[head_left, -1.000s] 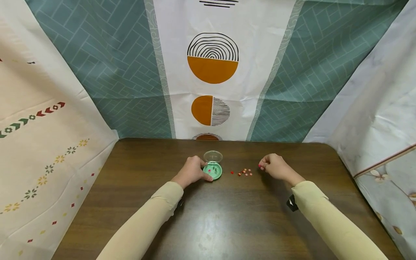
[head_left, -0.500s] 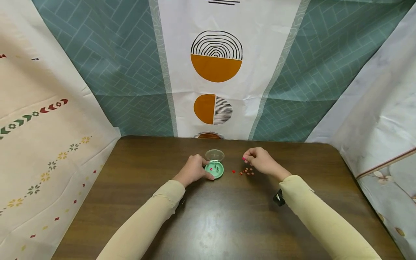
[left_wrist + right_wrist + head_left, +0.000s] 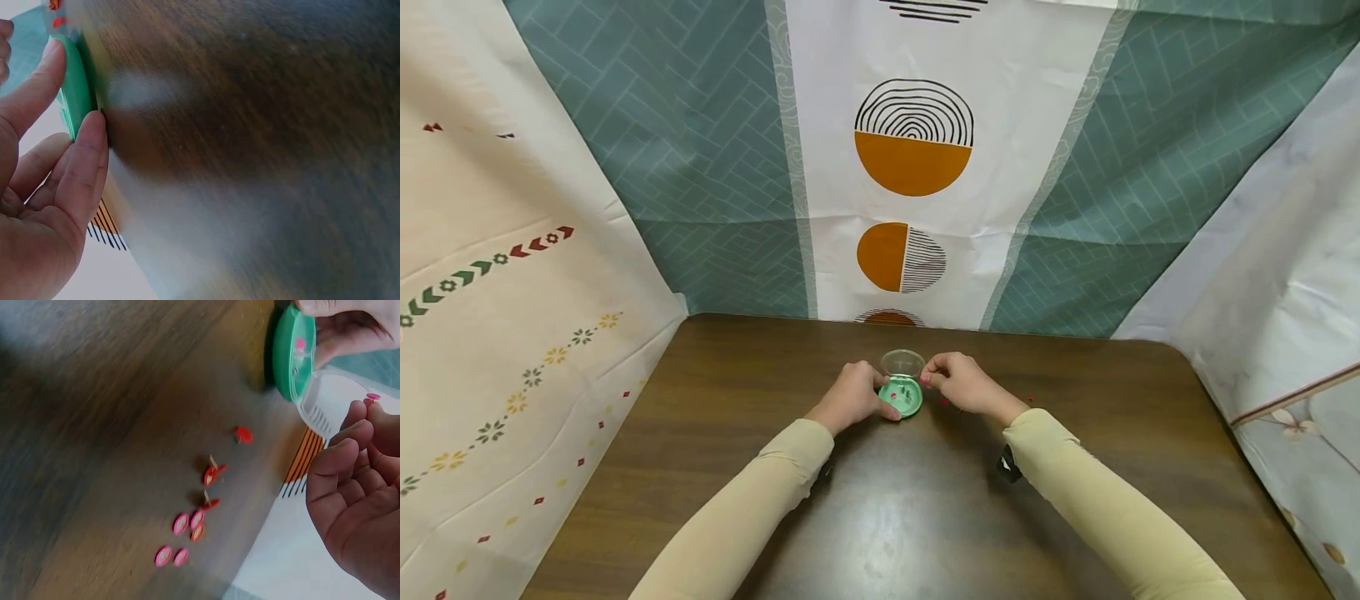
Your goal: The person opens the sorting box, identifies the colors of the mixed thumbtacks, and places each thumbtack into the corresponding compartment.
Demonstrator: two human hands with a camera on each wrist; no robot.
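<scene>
My left hand (image 3: 853, 396) grips the left side of a round green case (image 3: 913, 408), thumb at the near edge and fingers at the far side. Its clear lid (image 3: 903, 362) stands open at the back. Inside the case lies a pink thumbtack (image 3: 300, 344), with smaller dark bits beside it. Between thumb and forefinger my right hand (image 3: 958, 383) pinches another pink thumbtack (image 3: 373, 396), just right of the case near the lid. Several red and pink thumbtacks (image 3: 181, 523) lie on the table; in the head view the right hand hides most of them.
The brown wooden table (image 3: 880, 508) meets a patterned cloth (image 3: 737, 250) at its back edge. More cloth hangs at both sides. A lone red thumbtack (image 3: 244, 435) lies nearest the case. Beside the right wrist is a small red spot (image 3: 1031, 398), too small to identify.
My right hand has moved left with the pink thumbtack, from right of the loose thumbtacks to beside the case. The left hand keeps its grip; the head view has shifted slightly.
</scene>
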